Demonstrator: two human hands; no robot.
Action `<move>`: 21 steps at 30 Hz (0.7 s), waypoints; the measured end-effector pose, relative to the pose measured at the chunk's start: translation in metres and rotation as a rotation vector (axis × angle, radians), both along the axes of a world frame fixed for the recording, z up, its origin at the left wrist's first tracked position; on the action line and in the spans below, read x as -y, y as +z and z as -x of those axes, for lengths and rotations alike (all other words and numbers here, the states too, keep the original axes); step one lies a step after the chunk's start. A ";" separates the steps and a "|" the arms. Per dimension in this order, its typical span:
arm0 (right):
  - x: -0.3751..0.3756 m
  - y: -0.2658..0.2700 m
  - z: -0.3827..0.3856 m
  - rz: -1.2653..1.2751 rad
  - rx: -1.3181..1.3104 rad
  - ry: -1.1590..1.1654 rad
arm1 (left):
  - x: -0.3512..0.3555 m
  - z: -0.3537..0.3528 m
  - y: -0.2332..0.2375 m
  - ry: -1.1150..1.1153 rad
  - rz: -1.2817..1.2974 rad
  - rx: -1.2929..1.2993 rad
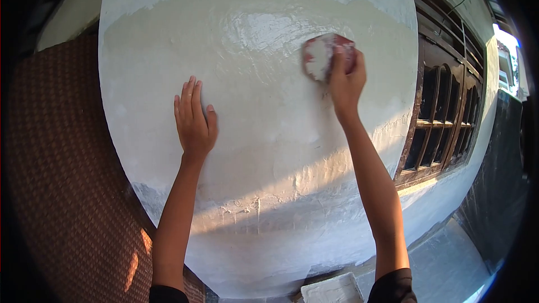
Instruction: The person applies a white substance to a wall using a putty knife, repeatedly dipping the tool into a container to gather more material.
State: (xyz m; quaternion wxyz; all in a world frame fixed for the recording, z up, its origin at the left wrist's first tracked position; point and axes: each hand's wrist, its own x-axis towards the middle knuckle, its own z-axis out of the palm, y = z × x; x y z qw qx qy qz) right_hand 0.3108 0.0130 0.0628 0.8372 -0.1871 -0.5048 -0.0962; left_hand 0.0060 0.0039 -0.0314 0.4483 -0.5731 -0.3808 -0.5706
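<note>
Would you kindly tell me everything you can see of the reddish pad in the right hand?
The reddish pad is a flat, rounded piece, smeared white across its face. The right hand grips its right edge, fingers curled over it, holding it against the glossy, wet-looking coated wall, left of the wooden window.

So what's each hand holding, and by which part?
The right hand grips a reddish, putty-smeared pad by its right edge, against the wall. The left hand holds nothing, resting flat on the wall.
</note>
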 end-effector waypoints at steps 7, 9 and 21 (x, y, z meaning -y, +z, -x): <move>0.007 0.022 -0.015 0.099 -0.301 -0.066 | 0.002 0.001 0.002 0.006 -0.011 -0.019; 0.012 0.022 -0.006 0.057 -0.245 -0.025 | 0.002 0.001 0.001 0.031 -0.015 -0.012; 0.017 0.025 0.015 0.014 -0.068 0.090 | 0.001 0.000 -0.002 0.011 -0.017 0.011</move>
